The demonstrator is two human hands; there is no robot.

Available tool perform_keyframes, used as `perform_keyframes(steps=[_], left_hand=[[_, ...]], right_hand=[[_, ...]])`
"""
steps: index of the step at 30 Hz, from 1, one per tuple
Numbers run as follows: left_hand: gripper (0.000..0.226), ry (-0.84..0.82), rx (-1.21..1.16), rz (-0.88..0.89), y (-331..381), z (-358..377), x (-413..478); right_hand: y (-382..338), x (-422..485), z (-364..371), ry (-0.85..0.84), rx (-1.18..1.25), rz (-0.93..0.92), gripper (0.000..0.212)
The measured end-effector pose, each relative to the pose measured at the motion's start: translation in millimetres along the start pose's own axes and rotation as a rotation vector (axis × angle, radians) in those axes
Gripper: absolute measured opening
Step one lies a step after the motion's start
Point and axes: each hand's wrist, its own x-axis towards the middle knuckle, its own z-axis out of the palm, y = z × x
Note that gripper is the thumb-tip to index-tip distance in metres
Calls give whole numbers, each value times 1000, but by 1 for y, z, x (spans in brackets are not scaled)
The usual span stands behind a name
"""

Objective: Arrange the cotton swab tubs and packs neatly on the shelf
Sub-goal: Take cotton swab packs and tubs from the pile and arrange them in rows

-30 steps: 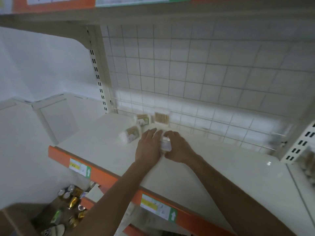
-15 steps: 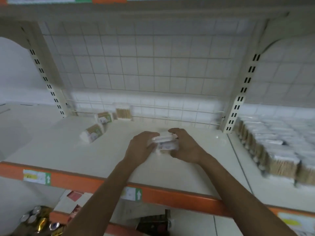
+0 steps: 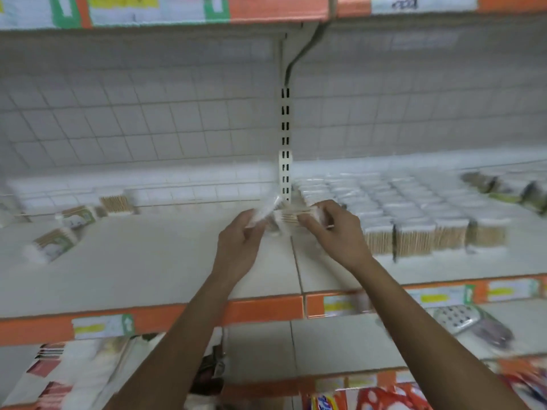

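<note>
From the head camera, all a bit blurred: both hands are up over the shelf (image 3: 148, 261), right by the slotted upright (image 3: 285, 173). The left hand (image 3: 239, 241) has its grip pinched on one end of a cotton swab pack (image 3: 284, 217), and the right hand (image 3: 337, 232) has its grip curled round the other end. Rows of swab tubs (image 3: 414, 220) stand to the right. Loose packs (image 3: 53, 244) lie tilted far left.

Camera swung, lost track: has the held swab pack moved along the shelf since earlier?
Yes. The swab pack has gone right, from mid-bay to in front of the slotted upright.
</note>
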Motion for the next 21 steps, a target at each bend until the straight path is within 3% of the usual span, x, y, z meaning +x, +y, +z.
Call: perform_keyframes(steps=[4, 11, 14, 21], left_hand=[[26, -9, -146, -22, 33, 43, -17], [23, -34, -398, -96, 93, 122, -47], [23, -92, -402, -74, 116, 157, -55], [31, -180, -242, 50, 152, 222, -55]], right_hand=[[19, -16, -58, 109, -30, 57, 43], [59, -51, -147, 194, -27, 159, 39], [83, -60, -182, 207, -26, 239, 29], [121, -70, -248, 287, -85, 320, 30]])
